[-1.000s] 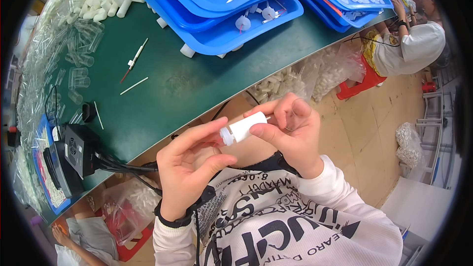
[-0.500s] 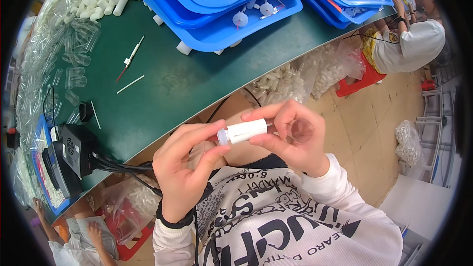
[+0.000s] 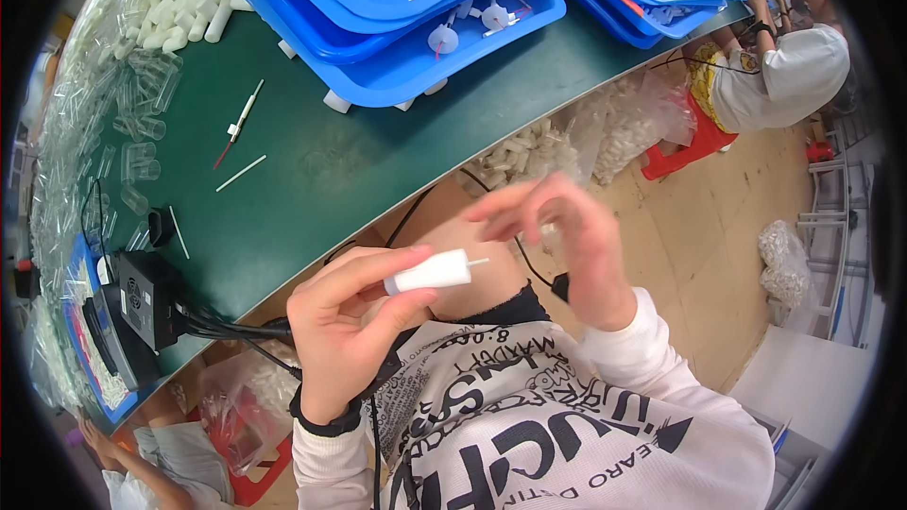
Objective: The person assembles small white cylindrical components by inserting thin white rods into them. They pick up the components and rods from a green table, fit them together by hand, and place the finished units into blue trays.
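Note:
My left hand (image 3: 340, 316) pinches a white plastic cylinder (image 3: 436, 271) between thumb and fingers, above my lap. A thin white rod (image 3: 480, 261) sticks out of its right end. At its left end a translucent collar shows partly behind my fingers. My right hand (image 3: 590, 250) is raised to the right of the cylinder, apart from it. Motion smears its bent fingers, and whether anything sits in them cannot be made out.
Stacked blue trays (image 3: 378, 85) with small white parts stand on the green table (image 3: 312, 142). A thin rod (image 3: 241, 173) and a wired stick (image 3: 238, 123) lie there. White cylinders (image 3: 189, 5), clear tubes (image 3: 142, 161) and a black device (image 3: 146, 293) are left. Other people sit nearby.
My right hand has let go of the white cylinder and moved up and away from it. The cylinder, still in my left hand, has shifted slightly left and down.

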